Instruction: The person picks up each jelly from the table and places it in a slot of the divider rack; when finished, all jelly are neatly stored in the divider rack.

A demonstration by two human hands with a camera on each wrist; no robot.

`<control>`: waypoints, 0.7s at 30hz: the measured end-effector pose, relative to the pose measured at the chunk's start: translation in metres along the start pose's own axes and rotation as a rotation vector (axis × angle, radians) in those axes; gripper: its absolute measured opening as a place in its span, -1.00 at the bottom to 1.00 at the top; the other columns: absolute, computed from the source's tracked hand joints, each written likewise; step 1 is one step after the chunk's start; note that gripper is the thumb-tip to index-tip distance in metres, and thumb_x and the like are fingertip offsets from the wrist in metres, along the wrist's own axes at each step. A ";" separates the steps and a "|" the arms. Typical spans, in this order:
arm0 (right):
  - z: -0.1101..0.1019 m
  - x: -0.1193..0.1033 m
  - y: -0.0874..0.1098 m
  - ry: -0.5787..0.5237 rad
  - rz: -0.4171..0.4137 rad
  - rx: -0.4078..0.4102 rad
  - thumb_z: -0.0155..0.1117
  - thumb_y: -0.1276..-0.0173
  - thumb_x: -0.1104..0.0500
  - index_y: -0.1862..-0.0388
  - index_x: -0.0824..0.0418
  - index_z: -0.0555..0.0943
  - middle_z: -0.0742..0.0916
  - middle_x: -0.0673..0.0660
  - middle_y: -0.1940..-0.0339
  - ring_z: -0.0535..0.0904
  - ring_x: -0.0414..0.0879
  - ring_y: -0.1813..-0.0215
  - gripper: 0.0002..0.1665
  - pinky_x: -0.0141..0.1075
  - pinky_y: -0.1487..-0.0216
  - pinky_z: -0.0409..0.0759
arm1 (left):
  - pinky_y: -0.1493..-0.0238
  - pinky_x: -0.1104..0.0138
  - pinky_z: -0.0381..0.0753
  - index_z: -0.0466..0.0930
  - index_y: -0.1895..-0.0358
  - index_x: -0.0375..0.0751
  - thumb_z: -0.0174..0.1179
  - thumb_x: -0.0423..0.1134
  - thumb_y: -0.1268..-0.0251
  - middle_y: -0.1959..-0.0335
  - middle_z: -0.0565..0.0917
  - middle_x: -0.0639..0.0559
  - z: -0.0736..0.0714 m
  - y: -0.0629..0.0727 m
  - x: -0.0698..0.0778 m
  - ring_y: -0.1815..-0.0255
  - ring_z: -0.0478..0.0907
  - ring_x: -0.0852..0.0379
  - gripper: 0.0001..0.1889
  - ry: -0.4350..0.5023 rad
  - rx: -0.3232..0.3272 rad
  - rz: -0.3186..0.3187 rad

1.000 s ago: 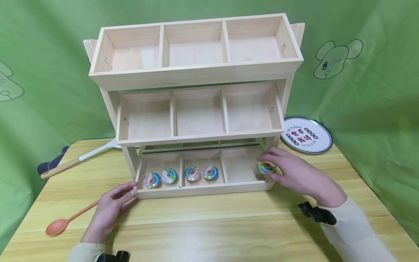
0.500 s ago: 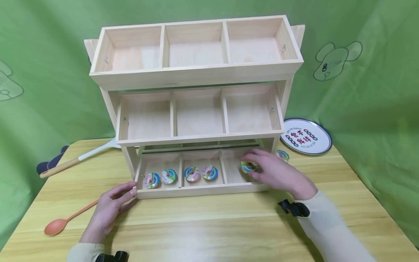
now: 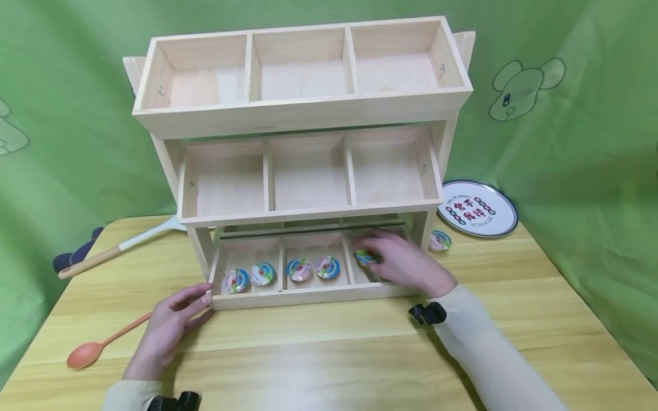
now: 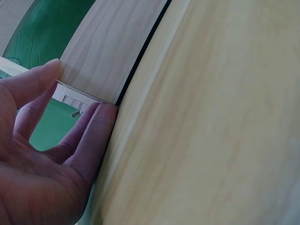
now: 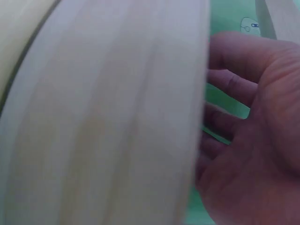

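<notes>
My right hand (image 3: 398,258) reaches into the right compartment of the bottom wooden tray (image 3: 319,294) and pinches a small jelly cup (image 3: 366,257) with a blue and green lid. In the right wrist view, pale wood covers the fingertips and hides the cup. Two similar jelly cups (image 3: 263,274) sit in the left compartment, and two more jelly cups (image 3: 313,268) in the middle one. With fairly straight fingers, my left hand (image 3: 172,322) touches the tray's left front corner; the left wrist view has those fingertips (image 4: 108,110) against the end of the front panel.
Above the bottom tray rise a middle tray (image 3: 308,214) and a top tray (image 3: 303,117), each with three compartments. Right of the rack are another jelly cup (image 3: 440,241) and a white plate (image 3: 478,209). An orange spoon (image 3: 86,355) and a wooden-handled utensil (image 3: 97,264) lie left.
My right hand has moved left with the jelly cup, from the right end of the bottom tray further into its right compartment. The jelly cup beside the rack has come into view. The left hand stays put.
</notes>
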State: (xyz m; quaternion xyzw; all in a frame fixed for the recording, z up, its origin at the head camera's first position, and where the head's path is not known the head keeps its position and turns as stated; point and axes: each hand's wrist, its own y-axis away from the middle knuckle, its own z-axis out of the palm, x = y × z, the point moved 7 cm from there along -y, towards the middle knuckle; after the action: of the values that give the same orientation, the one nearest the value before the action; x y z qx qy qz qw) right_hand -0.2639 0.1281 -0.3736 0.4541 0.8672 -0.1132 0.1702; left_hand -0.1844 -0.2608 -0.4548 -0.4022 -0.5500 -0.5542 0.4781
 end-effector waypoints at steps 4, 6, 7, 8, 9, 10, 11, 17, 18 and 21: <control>0.004 0.001 -0.006 -0.002 0.016 0.000 0.40 -0.21 0.25 -0.20 0.15 0.60 0.57 0.17 -0.26 0.52 0.12 -0.18 -0.47 0.03 -0.19 0.59 | -0.14 0.21 0.62 0.64 -0.10 -0.31 0.30 -0.36 -0.30 -0.08 0.50 -0.09 0.000 0.000 0.002 0.00 0.60 0.16 -0.69 0.004 -0.003 0.002; 0.006 0.001 -0.008 -0.005 0.023 -0.003 0.40 -0.21 0.24 -0.21 0.15 0.60 0.56 0.18 -0.28 0.52 0.13 -0.18 -0.46 0.04 -0.20 0.59 | -0.14 0.21 0.62 0.62 -0.11 -0.35 0.30 -0.36 -0.30 -0.09 0.50 -0.11 0.000 0.000 0.002 0.00 0.59 0.16 -0.67 0.002 -0.001 0.000; 0.008 0.001 -0.009 -0.002 0.028 -0.005 0.41 -0.22 0.24 -0.22 0.15 0.59 0.55 0.18 -0.29 0.51 0.13 -0.19 -0.45 0.04 -0.21 0.58 | -0.14 0.21 0.62 0.61 -0.12 -0.36 0.30 -0.36 -0.30 -0.09 0.49 -0.11 0.001 0.000 0.002 -0.01 0.59 0.15 -0.66 0.001 -0.001 -0.001; 0.008 0.002 -0.009 -0.001 0.034 -0.006 0.40 -0.22 0.23 -0.23 0.15 0.59 0.54 0.18 -0.30 0.51 0.14 -0.20 -0.45 0.05 -0.22 0.57 | -0.14 0.21 0.63 0.60 -0.14 -0.38 0.30 -0.36 -0.30 -0.10 0.49 -0.12 0.001 0.000 0.002 -0.01 0.59 0.16 -0.64 -0.001 0.000 -0.003; 0.009 0.002 -0.010 0.000 0.041 -0.008 0.40 -0.22 0.23 -0.23 0.15 0.59 0.54 0.18 -0.30 0.50 0.15 -0.20 -0.45 0.06 -0.21 0.57 | -0.14 0.21 0.63 0.59 -0.14 -0.39 0.30 -0.36 -0.30 -0.10 0.49 -0.12 0.001 0.000 0.002 -0.01 0.59 0.15 -0.64 -0.002 0.001 -0.004; 0.011 0.002 -0.010 0.003 0.045 -0.011 0.40 -0.22 0.24 -0.24 0.15 0.58 0.54 0.18 -0.31 0.50 0.15 -0.20 -0.44 0.06 -0.20 0.58 | -0.14 0.21 0.62 0.58 -0.14 -0.40 0.30 -0.35 -0.30 -0.10 0.49 -0.12 0.001 -0.001 0.002 -0.01 0.59 0.15 -0.63 -0.003 0.000 -0.004; 0.012 0.003 -0.011 0.006 0.047 -0.014 0.40 -0.22 0.24 -0.24 0.15 0.58 0.53 0.18 -0.32 0.50 0.15 -0.20 -0.44 0.06 -0.20 0.58 | -0.14 0.21 0.62 0.57 -0.15 -0.42 0.30 -0.35 -0.30 -0.10 0.49 -0.12 0.001 -0.001 0.002 -0.01 0.60 0.15 -0.62 -0.004 0.002 -0.004; 0.018 0.004 -0.014 0.027 0.040 -0.017 0.41 -0.21 0.24 -0.23 0.15 0.59 0.52 0.19 -0.32 0.46 0.16 -0.26 -0.44 0.07 -0.26 0.53 | -0.14 0.20 0.63 0.62 -0.11 -0.35 0.30 -0.35 -0.30 -0.07 0.51 -0.07 -0.001 -0.001 0.000 0.00 0.60 0.15 -0.67 -0.002 0.004 0.002; 0.019 0.004 -0.014 0.027 0.038 -0.015 0.41 -0.21 0.25 -0.23 0.16 0.59 0.53 0.19 -0.32 0.46 0.17 -0.27 -0.44 0.07 -0.28 0.51 | -0.14 0.20 0.63 0.63 -0.11 -0.34 0.30 -0.35 -0.30 -0.06 0.51 -0.07 -0.001 0.000 0.000 0.00 0.60 0.15 -0.67 -0.004 0.001 0.003; 0.019 0.003 -0.015 0.021 0.037 -0.008 0.41 -0.20 0.25 -0.23 0.16 0.59 0.54 0.19 -0.31 0.44 0.17 -0.29 -0.43 0.08 -0.32 0.46 | -0.14 0.20 0.62 0.61 -0.12 -0.36 0.30 -0.35 -0.30 -0.07 0.51 -0.08 0.000 0.000 0.000 -0.01 0.60 0.15 -0.66 -0.005 -0.003 0.002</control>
State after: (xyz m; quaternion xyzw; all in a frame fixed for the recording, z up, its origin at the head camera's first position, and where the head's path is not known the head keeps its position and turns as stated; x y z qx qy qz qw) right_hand -0.2742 0.1158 -0.3917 0.4705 0.8609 -0.1016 0.1649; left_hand -0.1844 -0.2611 -0.4545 -0.4047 -0.5501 -0.5536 0.4767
